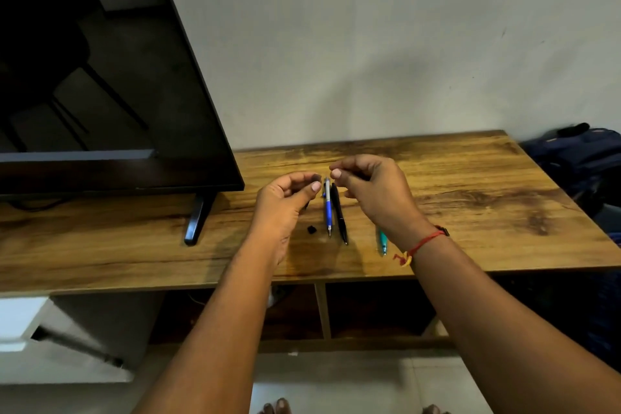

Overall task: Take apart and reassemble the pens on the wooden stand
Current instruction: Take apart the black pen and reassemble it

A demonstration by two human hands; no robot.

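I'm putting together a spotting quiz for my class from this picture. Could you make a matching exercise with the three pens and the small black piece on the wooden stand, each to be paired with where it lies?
Things
1. blue and silver pen
2. black pen
3. teal pen
4. small black piece

Places
A. farthest right, apart from the rest
B. farthest left of the four
C. close beside the black pen, on its left
D. between the blue and silver pen and the teal pen

Pairs: 1-C, 2-D, 3-A, 4-B
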